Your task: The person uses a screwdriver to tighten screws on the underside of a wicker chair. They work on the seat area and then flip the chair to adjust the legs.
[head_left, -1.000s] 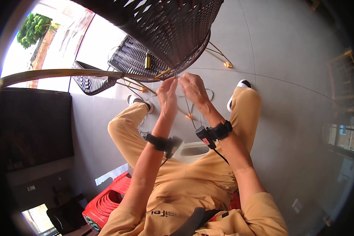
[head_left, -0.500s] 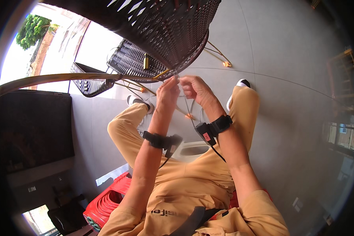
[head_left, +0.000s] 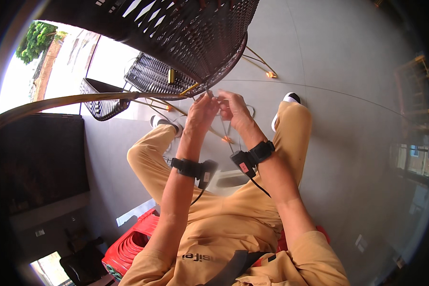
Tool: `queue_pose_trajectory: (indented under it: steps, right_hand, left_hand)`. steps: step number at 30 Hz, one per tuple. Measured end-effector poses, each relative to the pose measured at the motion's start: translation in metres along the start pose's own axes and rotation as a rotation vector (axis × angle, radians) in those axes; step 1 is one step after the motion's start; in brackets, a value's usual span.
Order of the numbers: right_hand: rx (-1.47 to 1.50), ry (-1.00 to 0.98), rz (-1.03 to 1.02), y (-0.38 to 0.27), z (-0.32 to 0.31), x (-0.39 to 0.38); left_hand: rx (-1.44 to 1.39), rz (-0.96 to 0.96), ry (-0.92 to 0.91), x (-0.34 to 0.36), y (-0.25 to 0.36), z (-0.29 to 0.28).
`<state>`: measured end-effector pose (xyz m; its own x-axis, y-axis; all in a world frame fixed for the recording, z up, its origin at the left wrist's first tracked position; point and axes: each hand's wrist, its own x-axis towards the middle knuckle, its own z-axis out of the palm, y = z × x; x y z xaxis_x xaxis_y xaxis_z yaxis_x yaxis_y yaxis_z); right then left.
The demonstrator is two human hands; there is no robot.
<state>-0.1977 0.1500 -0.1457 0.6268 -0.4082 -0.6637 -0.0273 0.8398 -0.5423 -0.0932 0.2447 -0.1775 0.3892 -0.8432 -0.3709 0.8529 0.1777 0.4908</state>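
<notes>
A dark brown woven chair with a gold metal frame hangs over the top of the view. Right at its lower edge, my left hand is closed, thumb and fingers pinching a thin grey cord where it meets the weave. My right hand is beside it with bent fingers, closed on the same cord. Below the hands the grey cord dangles between my forearms, and a loop of it curves out past my right hand. The fingertips partly hide the cord.
A second woven chair stands behind on gold legs. A long tan curved bar crosses the left. My knees are spread around the work, with a red plastic stool under me. A dark panel stands at left.
My right hand has drawn slightly apart from the left, its fingers curling, and a cord loop now shows beside it. My left hand stays at the chair's edge. The whole view has shifted a little.
</notes>
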Motion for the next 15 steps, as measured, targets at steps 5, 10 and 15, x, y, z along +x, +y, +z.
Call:
queue_pose_trajectory:
  steps: [5, 10, 15]
  right_hand:
    - [-0.114, 0.006, -0.118, 0.003, -0.003, -0.005]
    - [-0.143, -0.071, -0.149, 0.004, 0.004, -0.004]
    - [-0.188, -0.170, -0.164, 0.005, 0.004, 0.006]
  left_hand:
    - [0.274, 0.177, 0.160, -0.006, -0.005, 0.015]
    - [0.418, 0.232, 0.167, -0.010, -0.005, 0.018]
    - [0.490, 0.372, 0.197, -0.013, -0.011, 0.017]
